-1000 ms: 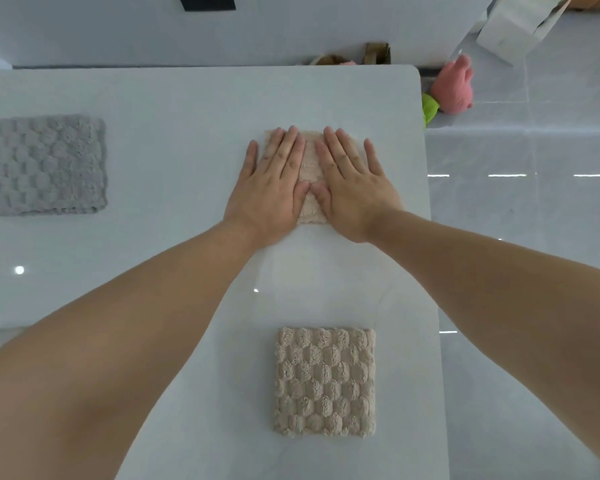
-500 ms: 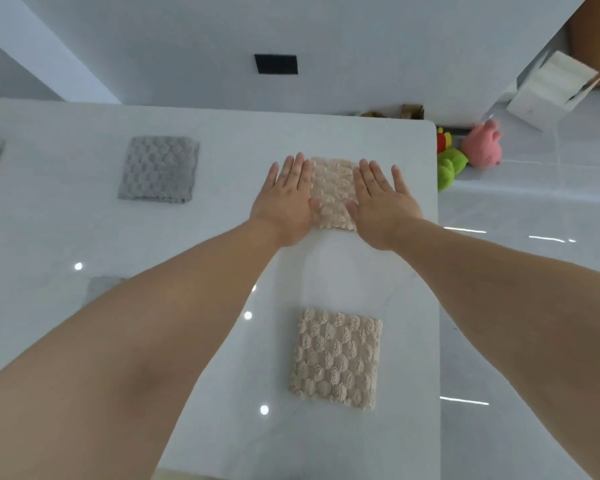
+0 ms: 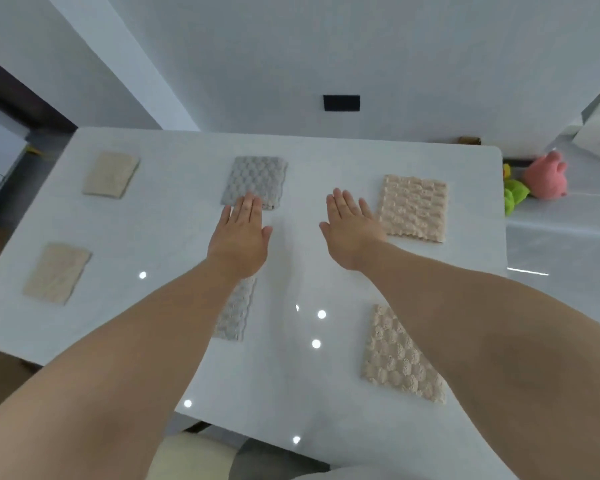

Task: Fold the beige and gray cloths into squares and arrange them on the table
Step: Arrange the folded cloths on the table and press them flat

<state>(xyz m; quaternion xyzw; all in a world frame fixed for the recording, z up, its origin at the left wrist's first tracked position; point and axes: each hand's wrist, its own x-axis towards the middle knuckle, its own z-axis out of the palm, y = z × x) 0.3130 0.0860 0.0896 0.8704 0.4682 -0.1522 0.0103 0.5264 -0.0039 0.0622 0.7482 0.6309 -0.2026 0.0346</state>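
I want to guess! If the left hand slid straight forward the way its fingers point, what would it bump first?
Most likely the far gray cloth. The left hand has its fingertips at that cloth's near edge already, though its height above the table is unclear.

The glossy white table [image 3: 174, 237] carries six folded cloths: four beige [image 3: 412, 207] [image 3: 397, 358] [image 3: 111, 174] [image 3: 57, 273] and two gray [image 3: 257, 180] [image 3: 235, 311], spread either side of the hands [image 3: 238, 242].

The scene is evenly and softly lit from overhead. Small round glare spots are mirrored in the glossy table [image 3: 326, 393], and streaks are reflected on the floor [image 3: 551, 244] at 3 o'clock. Only faint shadows are cast. Slight blur is seen throughout; straight lines are bent toward the edges.
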